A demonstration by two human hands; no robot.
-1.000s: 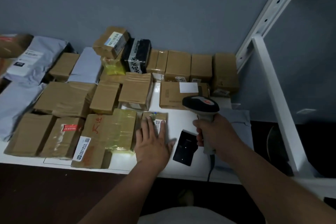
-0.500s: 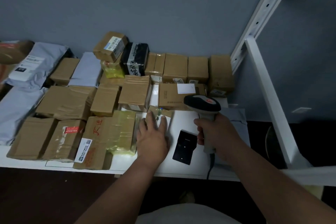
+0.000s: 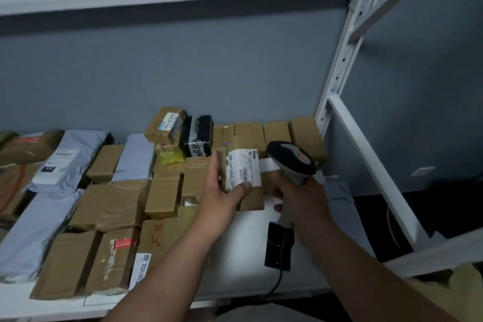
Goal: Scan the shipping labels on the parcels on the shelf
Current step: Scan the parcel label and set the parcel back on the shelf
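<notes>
your left hand (image 3: 222,197) grips a parcel (image 3: 241,178) upright, label (image 3: 244,168) facing you; right hand (image 3: 304,197) clasps the scanner (image 3: 292,159); white shelf (image 3: 245,256), grey wall (image 3: 183,70).

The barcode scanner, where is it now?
Head view, right of centre: the barcode scanner is in the right hand, beside the small labelled parcel.

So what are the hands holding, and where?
Left hand grips a parcel by its lower end, thumb on the label; right hand grips the scanner handle.

- My left hand (image 3: 222,197) has lifted the small parcel (image 3: 241,178) off the shelf (image 3: 245,264), label (image 3: 244,167) facing me.
- Scanner (image 3: 291,158) raised beside it.
- Camera tilted up.
</notes>
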